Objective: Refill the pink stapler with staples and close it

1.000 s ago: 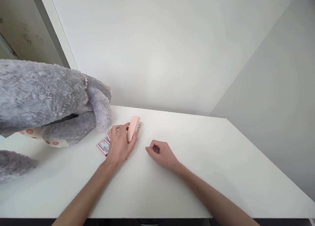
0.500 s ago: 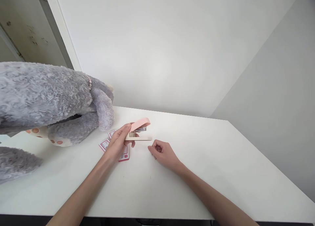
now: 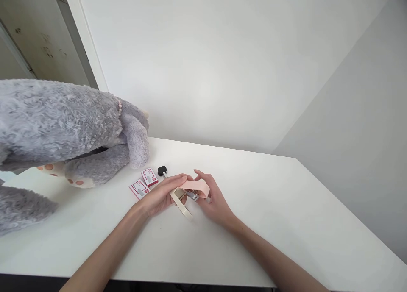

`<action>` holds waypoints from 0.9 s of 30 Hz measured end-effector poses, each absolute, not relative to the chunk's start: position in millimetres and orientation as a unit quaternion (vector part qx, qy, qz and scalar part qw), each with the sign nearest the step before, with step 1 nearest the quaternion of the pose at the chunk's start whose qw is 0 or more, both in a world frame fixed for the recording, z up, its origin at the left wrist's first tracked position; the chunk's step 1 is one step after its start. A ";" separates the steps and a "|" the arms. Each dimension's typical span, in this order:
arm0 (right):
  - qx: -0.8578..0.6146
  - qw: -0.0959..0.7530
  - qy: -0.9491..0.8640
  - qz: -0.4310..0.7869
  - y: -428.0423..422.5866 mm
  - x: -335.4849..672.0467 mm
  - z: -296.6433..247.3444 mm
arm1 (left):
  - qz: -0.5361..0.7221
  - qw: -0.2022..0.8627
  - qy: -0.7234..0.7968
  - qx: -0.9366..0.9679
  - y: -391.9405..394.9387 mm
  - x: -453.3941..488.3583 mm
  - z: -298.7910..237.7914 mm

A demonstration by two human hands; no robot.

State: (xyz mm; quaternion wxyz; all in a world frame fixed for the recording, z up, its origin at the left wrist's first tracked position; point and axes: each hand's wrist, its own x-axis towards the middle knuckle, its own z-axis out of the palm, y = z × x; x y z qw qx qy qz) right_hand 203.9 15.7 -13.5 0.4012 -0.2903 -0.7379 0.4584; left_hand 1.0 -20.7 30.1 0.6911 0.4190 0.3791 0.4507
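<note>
while both hands meet low over the white table [image 3: 270, 207], the pink stapler [image 3: 190, 192] sits between them, its top arm swung open from the cream base. the left hand [image 3: 160, 196] curls its fingers round the hinge end, and the right hand [image 3: 216, 203] closes its fingers on the pink arm. it looks light, rigid and smooth, perhaps slippery, and is best gripped by the base's sides, clear of the metal magazine. the fingers hide the hinge, and any staples inside are too small to tell. two staple boxes [image 3: 144, 182] lie nearby.
</note>
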 end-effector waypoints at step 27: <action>-0.216 0.452 -0.816 0.289 8.9 203.5 -28.3 | 0.438 0.671 0.413 0.433 -22.5 6.8 30.1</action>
